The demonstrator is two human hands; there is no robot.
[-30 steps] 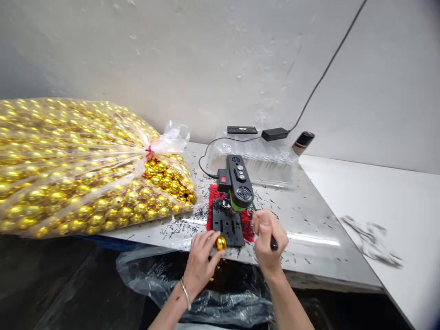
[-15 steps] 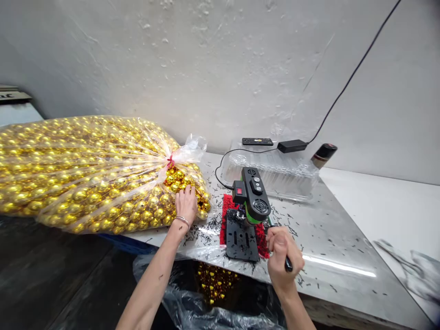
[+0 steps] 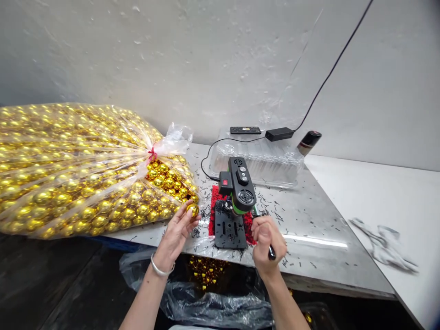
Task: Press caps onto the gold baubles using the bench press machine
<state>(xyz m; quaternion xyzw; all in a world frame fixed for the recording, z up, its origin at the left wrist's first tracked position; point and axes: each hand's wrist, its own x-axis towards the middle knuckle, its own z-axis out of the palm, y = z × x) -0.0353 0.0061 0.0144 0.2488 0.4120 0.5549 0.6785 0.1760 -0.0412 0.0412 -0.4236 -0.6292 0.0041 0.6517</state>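
My left hand [image 3: 177,230] pinches a shiny gold ball [image 3: 193,210] between its fingers, just in front of the torn opening of a big clear bag of gold balls [image 3: 99,183]. A red tie [image 3: 151,154] cinches the bag's neck. My right hand [image 3: 268,240] is wrapped around the black lever handle [image 3: 272,252] of a small bench machine. That machine has a black motor head [image 3: 243,185] with round vents and a red switch, above a slotted black base plate [image 3: 230,229]. Under the plate lies a red mat [image 3: 213,215] strewn with black shavings.
Behind the machine are a clear plastic tray [image 3: 254,160], a power adapter [image 3: 279,134] and a dark-capped can [image 3: 309,142]. Pale gloves [image 3: 385,243] lie at right. Below the table edge, an open plastic bag [image 3: 213,302] holds gold balls. Black shavings litter the metal tabletop [image 3: 319,220].
My left hand has drawn back from the bag's opening toward me and turned, now with a gold ball in its fingers. My right hand stays on the lever. The whole view has shifted.
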